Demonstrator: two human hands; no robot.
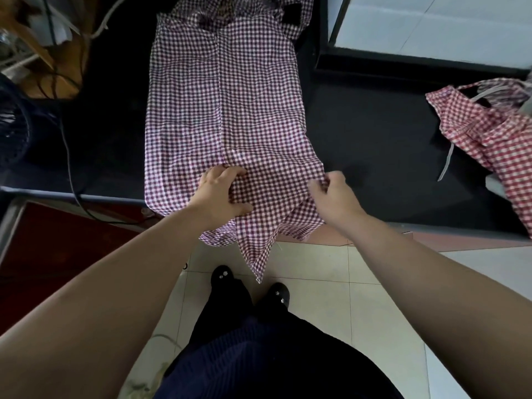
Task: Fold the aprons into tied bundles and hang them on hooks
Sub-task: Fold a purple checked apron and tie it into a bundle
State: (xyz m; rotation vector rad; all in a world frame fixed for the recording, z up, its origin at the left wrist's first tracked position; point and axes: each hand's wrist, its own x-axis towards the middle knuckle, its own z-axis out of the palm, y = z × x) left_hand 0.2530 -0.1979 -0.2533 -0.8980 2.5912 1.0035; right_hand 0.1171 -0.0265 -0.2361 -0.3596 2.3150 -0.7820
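Note:
A dark purple-and-white checked apron [224,105] lies lengthwise on the black counter [374,145], its near end hanging over the front edge toward the floor. My left hand [221,191] rests on the apron's near middle with fingers curled into the cloth, gripping a fold. My right hand [331,194] pinches the apron's right edge near the counter's front. A second, red-and-white checked apron [486,133] lies crumpled at the counter's right, with a pale strap [446,165] trailing from it.
A black cable [69,156] runs down the counter's left side. A dark fan [11,125] and brown clutter [43,53] sit at far left. A white panel [431,21] stands at the back right. Tiled floor [316,298] and my shoes lie below.

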